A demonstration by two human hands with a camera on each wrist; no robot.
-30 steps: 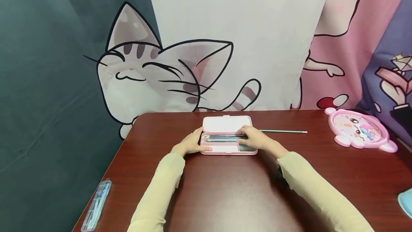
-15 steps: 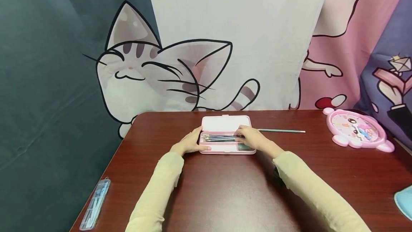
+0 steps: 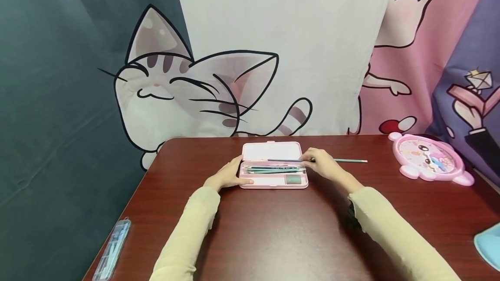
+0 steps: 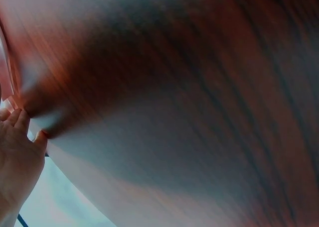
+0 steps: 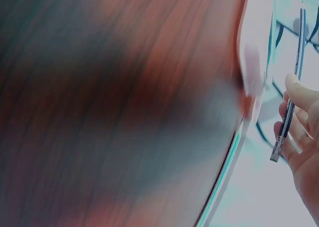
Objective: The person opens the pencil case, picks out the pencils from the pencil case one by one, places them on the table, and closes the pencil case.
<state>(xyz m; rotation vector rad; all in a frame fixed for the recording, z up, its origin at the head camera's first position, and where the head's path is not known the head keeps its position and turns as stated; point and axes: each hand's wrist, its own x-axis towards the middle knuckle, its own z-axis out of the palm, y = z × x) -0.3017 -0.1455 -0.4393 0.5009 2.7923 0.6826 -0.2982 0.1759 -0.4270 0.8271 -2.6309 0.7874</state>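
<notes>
A pink pencil case (image 3: 269,187) lies open on the table, its lid (image 3: 271,151) folded back. Several pencils (image 3: 273,170) rest in its long compartment, and a greenish rectangular piece (image 3: 294,179) sits at the front right. My left hand (image 3: 224,176) grips the case's left end, thumb along the front and fingers towards the back. Over the case, my right hand (image 3: 324,165) pinches a dark pencil (image 3: 283,160) near one end, held level in front of the lid. The right wrist view shows this pencil (image 5: 300,48) between thumb and fingers, apart from the case.
A green pencil (image 3: 351,161) lies on the table behind and right of my right hand. A pink cartoon-shaped clock (image 3: 429,158) lies at the back right. A clear slim box (image 3: 112,250) is at the left edge, and a light blue item (image 3: 490,246) at the right.
My right hand was down among the pencils in the case. It has lifted away to the right and back with a dark pencil. My left hand keeps its place on the case.
</notes>
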